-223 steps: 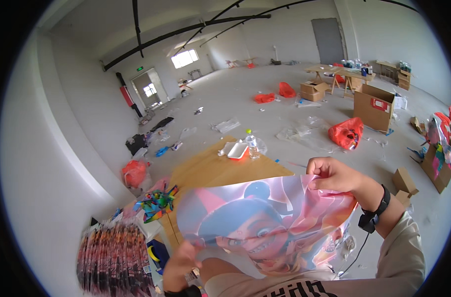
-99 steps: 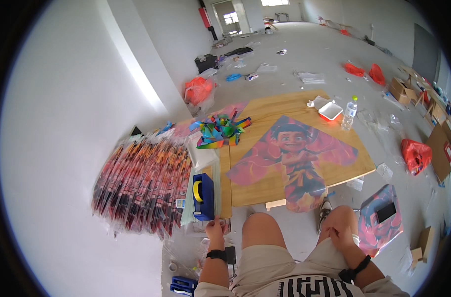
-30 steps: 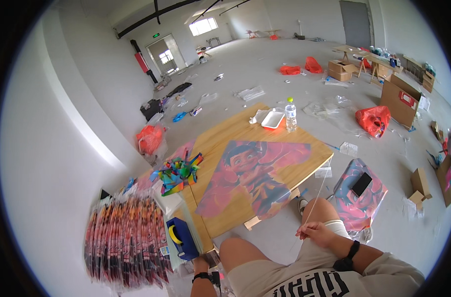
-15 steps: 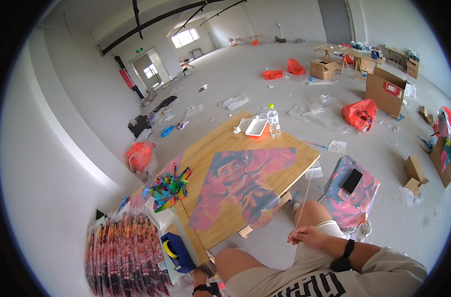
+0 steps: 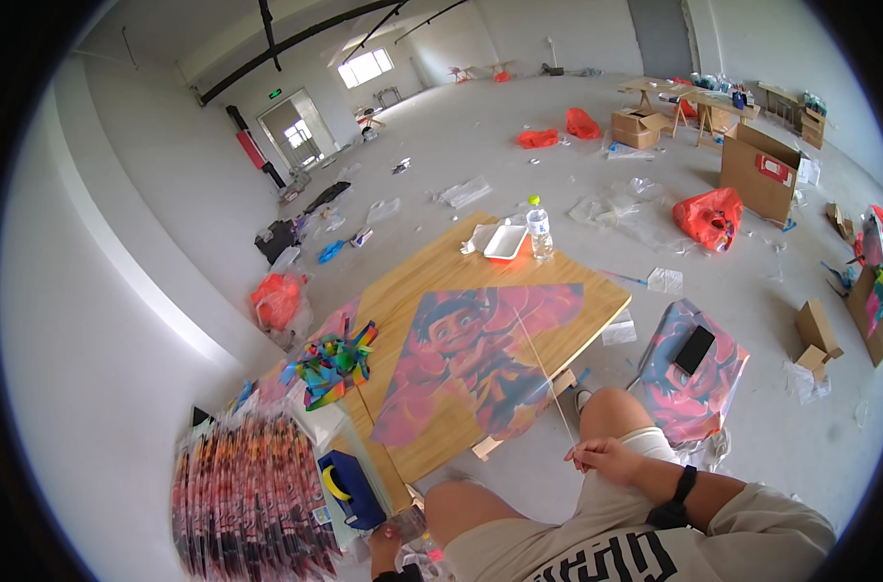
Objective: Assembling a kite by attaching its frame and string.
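My right hand [image 5: 601, 459] is closed over my thigh, pinching the lower end of a thin pale rod [image 5: 543, 367]. The rod slants up and left, crossing in front of a pink and blue printed sheet [image 5: 451, 335] with a cartoon figure, which lies flat on the wooden table [image 5: 432, 466]. Low at the table's near left corner is my left hand [image 5: 385, 543], beside a blue tape dispenser [image 5: 354, 490] with a yellow roll. Its fingers are too small and blurred to read. Clear plastic shows close by it.
A rainbow-coloured ribbon bundle [image 5: 337, 367] lies at the table's left. Many bagged prints [image 5: 252, 495] are stacked beside it. A white tray [image 5: 505, 242] and a water bottle [image 5: 539, 233] stand at the far edge. A phone [image 5: 694, 350] rests on a printed stool [image 5: 718, 388] to the right.
The thin rod has swung left, from nearly upright beside the table to slanting over the printed sheet. My left hand has shifted slightly up at the lower edge.
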`<state>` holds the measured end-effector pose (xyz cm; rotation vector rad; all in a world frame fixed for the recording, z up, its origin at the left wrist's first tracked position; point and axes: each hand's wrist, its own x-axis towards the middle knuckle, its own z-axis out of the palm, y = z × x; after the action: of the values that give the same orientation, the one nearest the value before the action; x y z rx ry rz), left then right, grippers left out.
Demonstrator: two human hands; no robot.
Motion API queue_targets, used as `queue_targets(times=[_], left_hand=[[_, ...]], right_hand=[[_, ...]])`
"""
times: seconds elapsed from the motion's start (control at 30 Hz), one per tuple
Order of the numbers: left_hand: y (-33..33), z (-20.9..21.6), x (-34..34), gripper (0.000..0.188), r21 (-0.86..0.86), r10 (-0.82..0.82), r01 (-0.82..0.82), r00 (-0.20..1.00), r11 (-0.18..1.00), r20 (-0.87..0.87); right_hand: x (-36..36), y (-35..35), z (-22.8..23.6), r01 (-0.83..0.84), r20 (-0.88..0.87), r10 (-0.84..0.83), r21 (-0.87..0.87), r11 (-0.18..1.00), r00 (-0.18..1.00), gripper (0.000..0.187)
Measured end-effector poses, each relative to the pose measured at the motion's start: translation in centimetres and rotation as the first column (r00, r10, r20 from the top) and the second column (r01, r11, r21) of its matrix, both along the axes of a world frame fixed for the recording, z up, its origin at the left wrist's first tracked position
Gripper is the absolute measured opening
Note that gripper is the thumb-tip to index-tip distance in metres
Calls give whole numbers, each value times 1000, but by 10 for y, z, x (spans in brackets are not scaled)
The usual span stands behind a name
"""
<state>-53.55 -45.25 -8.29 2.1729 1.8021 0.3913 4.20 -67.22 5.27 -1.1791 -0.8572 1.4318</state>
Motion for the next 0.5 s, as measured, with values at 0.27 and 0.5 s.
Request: queue_targets(times=[0.27, 0.5], left_hand=[[-8, -2, 14, 15, 190, 143, -152, 988, 970, 60], [-12, 2, 26, 11, 222, 152, -190, 972, 956, 179]], right_hand=[[-1, -1, 5, -55, 32, 53, 37, 998, 998, 26], [-2, -3, 5, -15, -21, 15, 20, 1000, 1000, 26]])
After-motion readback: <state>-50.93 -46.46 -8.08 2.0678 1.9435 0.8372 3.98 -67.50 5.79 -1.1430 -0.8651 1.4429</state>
